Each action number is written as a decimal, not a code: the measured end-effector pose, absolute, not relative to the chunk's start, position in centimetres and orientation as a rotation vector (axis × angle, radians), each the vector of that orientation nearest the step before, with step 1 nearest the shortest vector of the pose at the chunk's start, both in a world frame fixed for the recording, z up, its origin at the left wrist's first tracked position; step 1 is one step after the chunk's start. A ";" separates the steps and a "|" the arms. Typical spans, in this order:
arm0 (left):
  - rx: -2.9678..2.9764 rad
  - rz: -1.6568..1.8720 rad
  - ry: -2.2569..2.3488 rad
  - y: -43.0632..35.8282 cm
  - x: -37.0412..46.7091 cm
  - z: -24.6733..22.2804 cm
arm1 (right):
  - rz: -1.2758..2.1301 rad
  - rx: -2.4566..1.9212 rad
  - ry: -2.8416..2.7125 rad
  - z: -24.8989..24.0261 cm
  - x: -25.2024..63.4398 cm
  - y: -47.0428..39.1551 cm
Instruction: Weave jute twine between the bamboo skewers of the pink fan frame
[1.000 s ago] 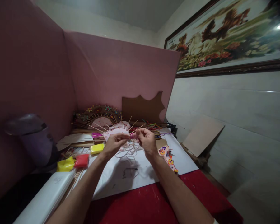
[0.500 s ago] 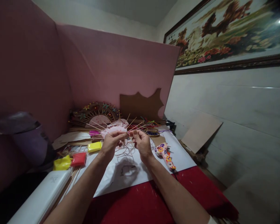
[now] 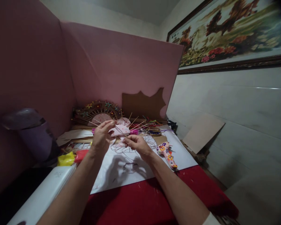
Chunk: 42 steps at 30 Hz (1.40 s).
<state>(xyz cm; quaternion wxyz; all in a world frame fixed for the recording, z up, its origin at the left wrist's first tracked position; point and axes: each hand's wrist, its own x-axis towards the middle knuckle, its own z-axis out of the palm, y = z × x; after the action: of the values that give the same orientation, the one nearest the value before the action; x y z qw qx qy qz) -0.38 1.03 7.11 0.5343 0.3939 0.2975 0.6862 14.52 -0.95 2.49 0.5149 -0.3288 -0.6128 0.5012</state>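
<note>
My left hand (image 3: 102,135) is raised over the table, its thumb and fingers pinched on a thin string (image 3: 120,130). Lower and to the right, my right hand (image 3: 140,145) pinches the same string, which runs slanting between the two. Loops of it hang below in a loose tangle on the white sheet (image 3: 175,156). Right behind the hands lies a pink spotted piece (image 3: 123,130) with thin sticks (image 3: 137,125) fanning out from it. My left hand hides part of this piece.
A flower-patterned glue gun (image 3: 166,154) lies to the right, with scissors (image 3: 154,132) behind it. Yellow (image 3: 66,159) and red packets (image 3: 81,155) lie at left, near a white box (image 3: 43,193). A decorated half-round fan (image 3: 100,117) stands at the back.
My hands have moved apart: the left went up and left, the right slightly down. A length of string now shows between them. The view has shifted slightly.
</note>
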 end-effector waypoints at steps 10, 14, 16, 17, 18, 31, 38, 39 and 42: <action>0.747 1.739 0.701 2.7 -3.8 6.8 | 1.186 -0.814 -1.539 2.2 15.8 -0.2; 0.831 1.624 0.765 2.3 -2.3 6.1 | 0.804 -1.018 -1.659 1.7 16.2 0.7; 0.905 1.554 0.772 2.1 -1.3 5.6 | 0.574 -1.083 -1.580 1.8 16.2 0.8; 0.947 1.517 0.762 1.9 -0.7 5.3 | 0.491 -1.082 -1.550 2.0 16.2 0.7; 0.990 1.484 0.749 1.8 -0.2 5.0 | 0.438 -1.064 -1.539 2.2 16.1 0.4; 1.261 1.292 0.786 1.2 2.1 3.3 | 0.514 -0.935 -1.430 2.9 15.4 -0.5; 1.350 1.259 0.851 0.8 2.3 3.8 | 0.351 -0.971 -1.524 2.6 15.5 -0.3; 1.360 1.258 0.865 0.7 2.3 3.8 | 0.271 -0.987 -1.548 2.5 15.5 -0.4; 1.368 1.256 0.872 0.5 2.4 3.9 | 0.046 -1.036 -1.616 2.3 15.5 -0.6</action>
<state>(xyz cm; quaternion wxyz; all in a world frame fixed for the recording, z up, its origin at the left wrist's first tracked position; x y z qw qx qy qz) 2.42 0.55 3.86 0.5184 0.5701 0.3635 0.5236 15.51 -0.57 2.34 0.5736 -0.4420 -0.6894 0.0197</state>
